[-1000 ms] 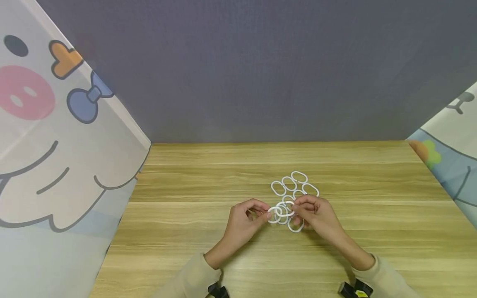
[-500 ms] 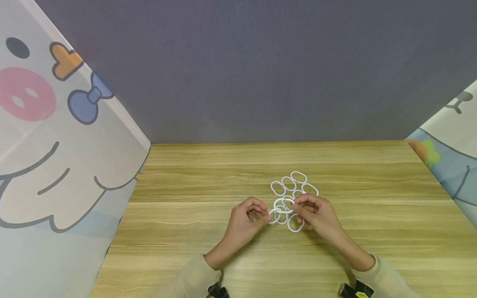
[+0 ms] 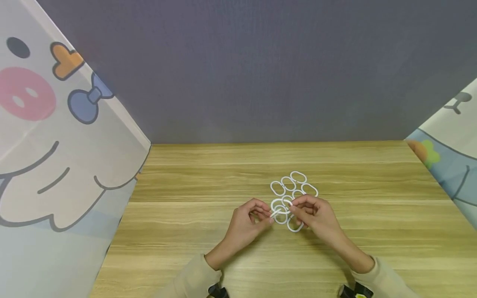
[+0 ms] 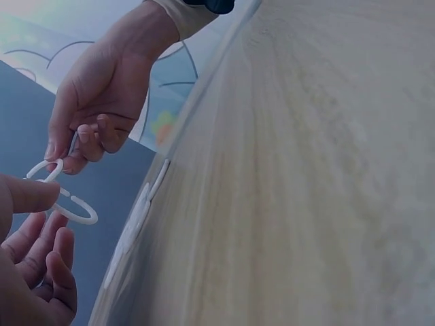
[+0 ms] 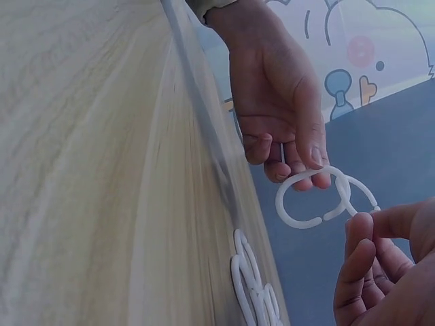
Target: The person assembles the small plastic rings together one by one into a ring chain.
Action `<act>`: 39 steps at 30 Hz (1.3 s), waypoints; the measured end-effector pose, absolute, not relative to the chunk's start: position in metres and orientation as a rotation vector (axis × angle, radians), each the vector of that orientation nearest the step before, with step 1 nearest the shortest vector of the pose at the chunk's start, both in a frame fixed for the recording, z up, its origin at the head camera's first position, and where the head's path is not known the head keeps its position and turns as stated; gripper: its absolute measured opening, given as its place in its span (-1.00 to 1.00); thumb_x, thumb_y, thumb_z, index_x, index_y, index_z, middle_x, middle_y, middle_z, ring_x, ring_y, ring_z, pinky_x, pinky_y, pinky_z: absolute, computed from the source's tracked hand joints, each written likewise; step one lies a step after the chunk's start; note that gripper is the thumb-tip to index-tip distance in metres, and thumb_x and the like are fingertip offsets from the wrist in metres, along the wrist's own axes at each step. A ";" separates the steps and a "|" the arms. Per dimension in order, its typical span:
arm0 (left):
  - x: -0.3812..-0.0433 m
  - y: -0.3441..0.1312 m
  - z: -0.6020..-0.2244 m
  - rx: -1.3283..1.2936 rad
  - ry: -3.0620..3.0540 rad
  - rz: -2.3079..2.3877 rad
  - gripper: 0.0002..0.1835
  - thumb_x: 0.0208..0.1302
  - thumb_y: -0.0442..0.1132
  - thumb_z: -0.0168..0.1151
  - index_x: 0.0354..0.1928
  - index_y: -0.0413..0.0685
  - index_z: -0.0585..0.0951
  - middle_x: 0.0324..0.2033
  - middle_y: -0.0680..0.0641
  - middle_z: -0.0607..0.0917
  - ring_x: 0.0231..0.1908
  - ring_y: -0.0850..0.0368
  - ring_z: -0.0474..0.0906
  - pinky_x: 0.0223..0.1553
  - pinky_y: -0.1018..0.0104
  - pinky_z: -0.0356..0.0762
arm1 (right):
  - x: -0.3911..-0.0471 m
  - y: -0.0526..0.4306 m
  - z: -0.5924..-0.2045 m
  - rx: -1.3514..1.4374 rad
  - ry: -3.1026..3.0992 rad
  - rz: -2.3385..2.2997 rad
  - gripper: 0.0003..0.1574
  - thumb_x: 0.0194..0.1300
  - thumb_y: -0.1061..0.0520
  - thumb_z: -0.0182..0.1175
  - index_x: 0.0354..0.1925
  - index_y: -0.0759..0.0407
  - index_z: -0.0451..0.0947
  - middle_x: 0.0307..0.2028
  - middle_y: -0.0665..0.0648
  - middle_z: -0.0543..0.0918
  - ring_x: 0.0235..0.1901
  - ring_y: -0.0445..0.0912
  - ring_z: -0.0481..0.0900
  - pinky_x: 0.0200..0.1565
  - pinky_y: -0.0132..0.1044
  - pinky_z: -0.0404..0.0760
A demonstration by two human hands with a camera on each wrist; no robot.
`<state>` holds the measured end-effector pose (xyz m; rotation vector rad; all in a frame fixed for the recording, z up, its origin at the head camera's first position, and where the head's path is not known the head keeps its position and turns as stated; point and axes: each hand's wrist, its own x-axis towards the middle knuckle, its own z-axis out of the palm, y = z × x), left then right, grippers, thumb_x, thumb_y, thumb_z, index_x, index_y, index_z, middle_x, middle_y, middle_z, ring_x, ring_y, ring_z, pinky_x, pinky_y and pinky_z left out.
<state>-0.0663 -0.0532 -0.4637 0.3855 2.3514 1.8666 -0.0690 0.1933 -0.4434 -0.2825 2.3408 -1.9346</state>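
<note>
Above the tabletop (image 3: 186, 186), the left hand (image 3: 245, 224) and right hand (image 3: 316, 213) face each other, fingers narrowed, pinching one ring each. The right ring (image 3: 272, 205) reaches leftward, long axis sideways, crossing the left ring (image 3: 275, 212), tipped nearly edge-on from above. Loose rings (image 3: 284, 186) lie beneath and just beyond; grey wall (image 3: 275, 74) behind, cartoon panels (image 3: 33, 153) either side.

No readable text, labels, brands, numbers or signs in view.
</note>
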 end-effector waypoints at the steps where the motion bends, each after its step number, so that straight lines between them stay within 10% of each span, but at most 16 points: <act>1: -0.066 -0.053 -0.463 0.393 2.351 1.873 -0.74 0.30 -0.39 0.59 -0.01 -0.16 0.75 -0.19 -0.05 0.84 -0.23 0.26 0.71 -0.28 0.47 0.44 | -0.069 0.193 -0.443 -0.288 2.341 -1.935 -0.85 0.50 0.36 0.38 -0.04 0.47 0.67 -0.46 0.11 0.72 -0.54 -0.16 0.64 -0.60 -0.35 0.56; 39: -0.066 -0.053 -0.453 0.321 2.365 1.961 -0.88 0.44 -0.29 0.53 -0.09 -0.19 0.83 -0.25 -0.02 0.84 -0.23 0.29 0.65 -0.24 0.47 0.47 | -0.065 0.189 -0.444 -0.426 2.345 -1.902 -0.91 0.44 0.40 0.41 -0.11 0.41 0.71 -0.46 0.20 0.74 -0.54 -0.12 0.69 -0.66 -0.30 0.56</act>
